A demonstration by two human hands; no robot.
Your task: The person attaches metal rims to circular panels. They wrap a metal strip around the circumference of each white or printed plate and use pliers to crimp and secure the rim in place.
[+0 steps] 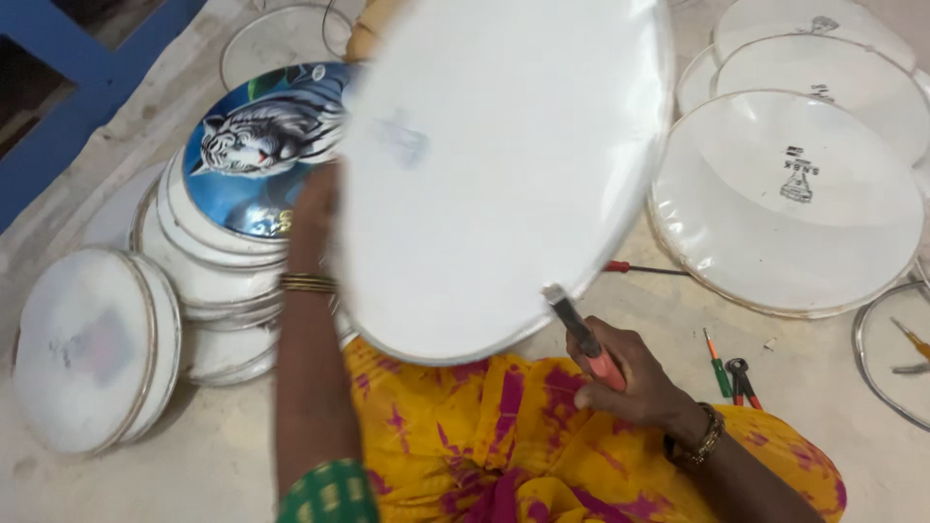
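The left hand [315, 208] grips the far edge of a white drum skin [504, 165], tilted, long axis running up-right. The right hand [625, 378] clamps pliers [581, 334] biting its lower rim (tiger-printed skin [262, 145] lies left).

Your left hand [318, 199] steadies the round white drumhead [484, 165] while your right hand [630, 373] grips pliers [581, 334] at its rim.

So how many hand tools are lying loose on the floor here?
4: a red-handled tool under the held disc's edge, a green-handled screwdriver, red-handled pliers, and a yellow-handled one at right. More may be hidden.
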